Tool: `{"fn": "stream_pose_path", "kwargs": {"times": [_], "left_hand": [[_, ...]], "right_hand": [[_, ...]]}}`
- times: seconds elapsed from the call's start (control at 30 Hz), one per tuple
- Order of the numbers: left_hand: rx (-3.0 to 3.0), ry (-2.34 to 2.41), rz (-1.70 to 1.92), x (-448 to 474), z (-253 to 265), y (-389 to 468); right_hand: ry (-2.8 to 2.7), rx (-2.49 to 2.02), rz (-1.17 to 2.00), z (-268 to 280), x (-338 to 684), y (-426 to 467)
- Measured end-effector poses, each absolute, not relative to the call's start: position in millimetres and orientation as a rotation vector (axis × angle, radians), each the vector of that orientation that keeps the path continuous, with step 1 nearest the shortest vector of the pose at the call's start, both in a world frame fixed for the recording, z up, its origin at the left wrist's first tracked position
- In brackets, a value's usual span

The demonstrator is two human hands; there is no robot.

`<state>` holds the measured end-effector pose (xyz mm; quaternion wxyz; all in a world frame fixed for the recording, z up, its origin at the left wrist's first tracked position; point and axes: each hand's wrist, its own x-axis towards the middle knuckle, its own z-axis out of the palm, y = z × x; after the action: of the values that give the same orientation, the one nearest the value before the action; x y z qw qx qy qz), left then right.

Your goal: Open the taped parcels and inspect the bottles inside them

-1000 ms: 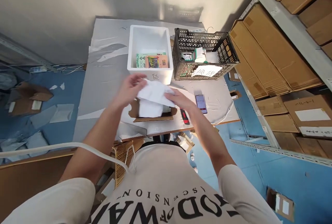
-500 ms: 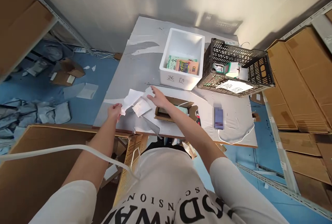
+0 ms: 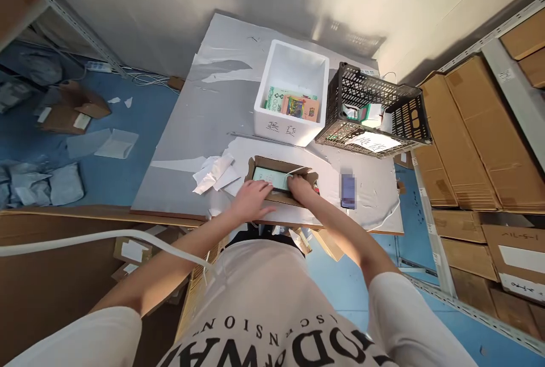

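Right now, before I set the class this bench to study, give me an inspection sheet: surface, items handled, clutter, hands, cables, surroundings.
Surface: table with wrinkled, torn covering.
Items handled: mint-green box inside open carton.
Clutter: crumpled white paper left of carton; phone right; foam box and black crate beyond.
Hands: left hand at carton's near-left edge; right hand reaching inside, fingertips hidden.
Cables: thick white cable entering from left; thinner cables on floor.
Surroundings: wall ahead; cardboard boxes at right.

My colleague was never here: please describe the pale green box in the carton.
On the table, an open carton sits in front of the white bin. Inside, by the left hand, lies the box, pale green unlike the brown carton and the white paper.
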<state>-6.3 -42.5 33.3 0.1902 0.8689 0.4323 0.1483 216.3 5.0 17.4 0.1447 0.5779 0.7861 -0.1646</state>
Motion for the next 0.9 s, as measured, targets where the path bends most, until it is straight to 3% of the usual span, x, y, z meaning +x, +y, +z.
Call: {"fn": "stream_pose_path", "kwargs": {"times": [0.17, 0.4, 0.6, 0.9], "left_hand": [[2.549, 1.322, 0.000, 32.1, 24.6, -56.6], [2.621, 1.369, 0.108, 23.8, 6.5, -62.4], [2.698, 1.368, 0.134, 27.6, -2.6, -62.9], [2.659, 1.421, 0.087, 26.2, -10.5, -55.8]], "right_hand": [[2.130, 1.623, -0.299, -10.5, 194.5, 16.1], [2.360, 1.454, -0.381, 10.9, 234.4, 15.2], [2.914, 1.871, -0.782, 17.1, 249.9, 3.5], [3.059, 1.593, -0.686, 16.5, 226.7, 6.3]]}}
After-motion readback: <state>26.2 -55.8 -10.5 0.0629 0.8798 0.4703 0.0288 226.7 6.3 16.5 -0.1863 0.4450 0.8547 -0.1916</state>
